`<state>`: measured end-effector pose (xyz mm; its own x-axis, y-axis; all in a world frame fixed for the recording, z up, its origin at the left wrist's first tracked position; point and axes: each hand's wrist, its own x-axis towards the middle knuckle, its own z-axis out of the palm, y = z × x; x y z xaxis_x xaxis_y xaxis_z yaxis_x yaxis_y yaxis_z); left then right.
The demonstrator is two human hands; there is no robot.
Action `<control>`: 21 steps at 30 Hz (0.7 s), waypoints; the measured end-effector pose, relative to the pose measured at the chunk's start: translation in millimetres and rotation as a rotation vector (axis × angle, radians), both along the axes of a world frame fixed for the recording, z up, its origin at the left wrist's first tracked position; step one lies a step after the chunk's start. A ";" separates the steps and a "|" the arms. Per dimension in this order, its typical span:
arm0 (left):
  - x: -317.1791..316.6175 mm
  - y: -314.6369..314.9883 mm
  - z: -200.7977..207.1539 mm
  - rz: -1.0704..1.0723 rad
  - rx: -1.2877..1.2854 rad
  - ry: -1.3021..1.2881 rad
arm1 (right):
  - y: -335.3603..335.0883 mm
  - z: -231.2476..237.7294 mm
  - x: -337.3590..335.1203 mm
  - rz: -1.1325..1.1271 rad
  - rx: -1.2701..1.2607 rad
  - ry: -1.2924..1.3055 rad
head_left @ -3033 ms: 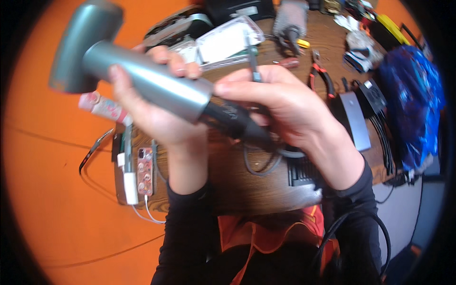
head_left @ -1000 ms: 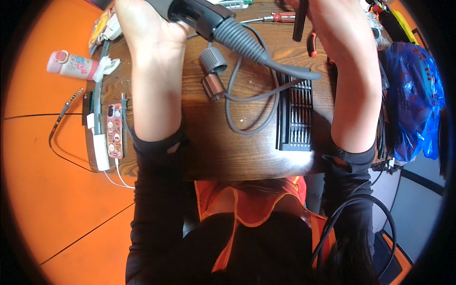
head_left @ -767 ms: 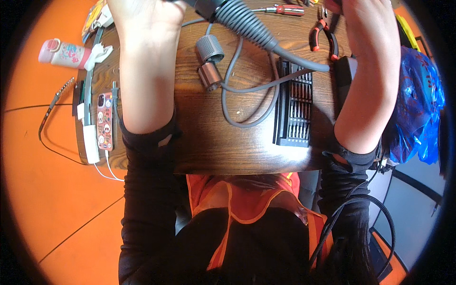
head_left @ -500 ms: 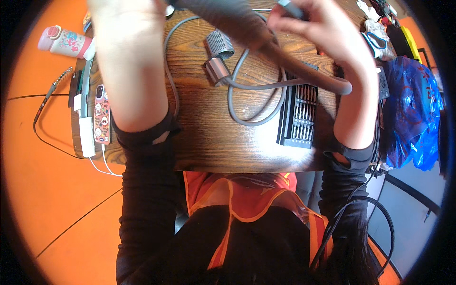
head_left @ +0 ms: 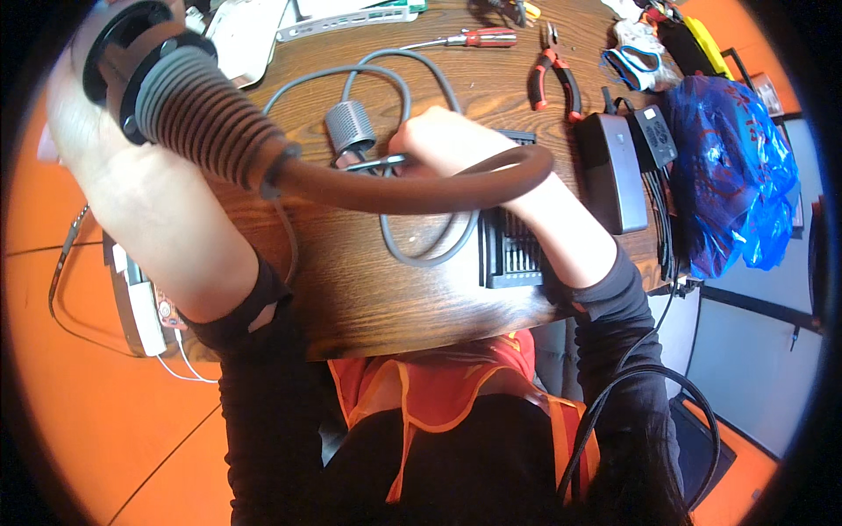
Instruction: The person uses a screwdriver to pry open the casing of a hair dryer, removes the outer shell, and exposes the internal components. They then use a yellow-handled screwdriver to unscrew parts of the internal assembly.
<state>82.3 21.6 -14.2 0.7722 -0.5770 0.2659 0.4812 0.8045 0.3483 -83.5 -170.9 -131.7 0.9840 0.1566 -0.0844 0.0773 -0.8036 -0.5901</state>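
At the upper left, my left hand holds up a dark round cable connector with a ribbed grey sleeve. The fingers are mostly hidden behind it. From the sleeve a thick grey cable crosses in front of my right forearm and bends back. My right hand is closed over the table around a slim grey metallic piece, its kind unclear. That piece points left, by the lower end of a perforated grey cylinder lying among the cable loops. A black screwdriver bit case lies partly under my right forearm.
Red-and-black pliers and a red-handled screwdriver lie at the back. To the right are a dark grey box, a black adapter and a blue plastic bag. A white-and-blue glove lies at the back right.
My left hand has moved left, bringing the connector and its ribbed sleeve into view. My right hand has come down and left with the grey piece, beside the perforated cylinder. The view has shifted.
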 end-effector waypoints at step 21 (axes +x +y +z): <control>-68.8 -11.8 -17.1 0.404 0.215 -0.272 | -49.0 89.4 -72.7 -0.679 0.452 -0.702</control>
<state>13.5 9.8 -31.3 0.8640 -0.3111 0.3958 0.0169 0.8037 0.5948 -156.1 -219.9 -42.3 0.6831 -0.5655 0.4621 0.1346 -0.5245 -0.8407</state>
